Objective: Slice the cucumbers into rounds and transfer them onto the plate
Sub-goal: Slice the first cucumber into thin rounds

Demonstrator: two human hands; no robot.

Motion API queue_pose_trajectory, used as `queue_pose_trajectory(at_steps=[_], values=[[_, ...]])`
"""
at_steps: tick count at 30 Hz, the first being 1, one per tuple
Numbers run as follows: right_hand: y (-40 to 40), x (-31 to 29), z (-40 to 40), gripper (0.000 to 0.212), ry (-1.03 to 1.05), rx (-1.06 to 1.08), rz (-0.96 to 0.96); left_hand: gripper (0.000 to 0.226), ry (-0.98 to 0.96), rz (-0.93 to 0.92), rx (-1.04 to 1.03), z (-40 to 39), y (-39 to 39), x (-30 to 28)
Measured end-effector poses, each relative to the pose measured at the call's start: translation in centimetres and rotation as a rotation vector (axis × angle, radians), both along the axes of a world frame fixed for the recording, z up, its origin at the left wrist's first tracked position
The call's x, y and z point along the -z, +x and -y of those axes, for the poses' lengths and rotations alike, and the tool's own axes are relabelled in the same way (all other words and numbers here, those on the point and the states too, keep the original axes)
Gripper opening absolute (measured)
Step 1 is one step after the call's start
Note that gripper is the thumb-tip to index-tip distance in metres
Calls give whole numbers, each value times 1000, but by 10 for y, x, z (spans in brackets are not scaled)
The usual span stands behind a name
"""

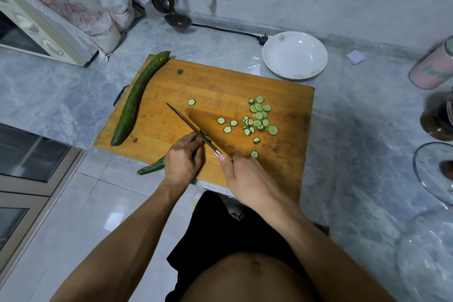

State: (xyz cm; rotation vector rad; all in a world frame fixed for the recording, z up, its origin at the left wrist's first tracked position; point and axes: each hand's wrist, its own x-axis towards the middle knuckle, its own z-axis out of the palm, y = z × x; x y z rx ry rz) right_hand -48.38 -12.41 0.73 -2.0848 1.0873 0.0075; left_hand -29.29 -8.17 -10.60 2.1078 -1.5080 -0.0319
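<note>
Slicing a green cucumber (150, 168) on the wooden cutting board (220, 81).
Right hand (245, 176) is gripping the thin steel knife (191, 125); left hand (182, 162) is pinning the cucumber, fingertips risking a nick beside the blade.

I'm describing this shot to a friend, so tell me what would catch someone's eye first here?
First, the knife at the wooden cutting board's near edge, gripped by the right hand and cutting a cucumber held down by the left hand. Next, the scatter of cucumber rounds on the board's right side. Then the long whole cucumber along its left edge, and the empty white plate beyond the far right corner.
</note>
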Motion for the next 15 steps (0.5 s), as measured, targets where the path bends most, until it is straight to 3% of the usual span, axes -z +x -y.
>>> queue_pose_trajectory(at_steps=[15], values=[[15, 13, 10, 52, 90, 75, 19, 25, -1, -8, -28, -1, -1, 2]])
